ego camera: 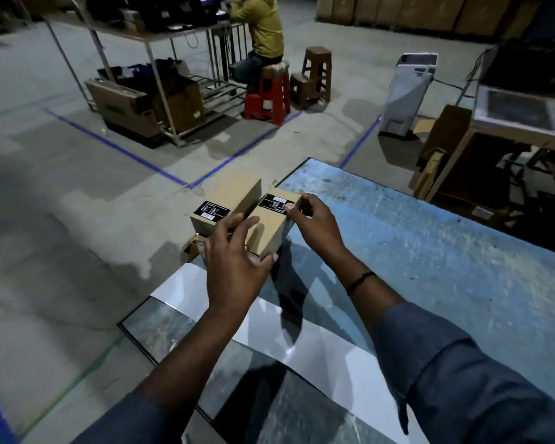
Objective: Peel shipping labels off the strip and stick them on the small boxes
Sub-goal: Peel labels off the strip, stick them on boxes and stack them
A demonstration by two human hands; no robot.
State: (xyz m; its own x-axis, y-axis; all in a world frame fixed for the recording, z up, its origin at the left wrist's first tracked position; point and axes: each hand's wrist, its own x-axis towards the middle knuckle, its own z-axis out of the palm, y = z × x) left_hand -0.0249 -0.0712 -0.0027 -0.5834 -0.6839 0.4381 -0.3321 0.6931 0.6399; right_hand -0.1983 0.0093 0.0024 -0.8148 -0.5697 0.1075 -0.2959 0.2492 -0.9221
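Far side: a seated person in a yellow top (260, 27) on a red stool (269, 94), brown stools (314, 72) beside. Grey concrete floor with blue tape lines (116, 145). Worn blue table (430, 251), white label strip (318, 344) across its near part. At its left edge, left box (234, 193) already carries a black label. Right box (269, 229) is held at both ends: left hand (234, 261) curled round the near end, right hand (314, 225) round the far end, thumb on its black label (274, 201).

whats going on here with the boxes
A person is labelling cardboard boxes at a blue table. The left hand grips the near end of one box; the right hand pinches its far end, thumb on a black label. A second box beside it already carries its own label. The white strip lies across the table.
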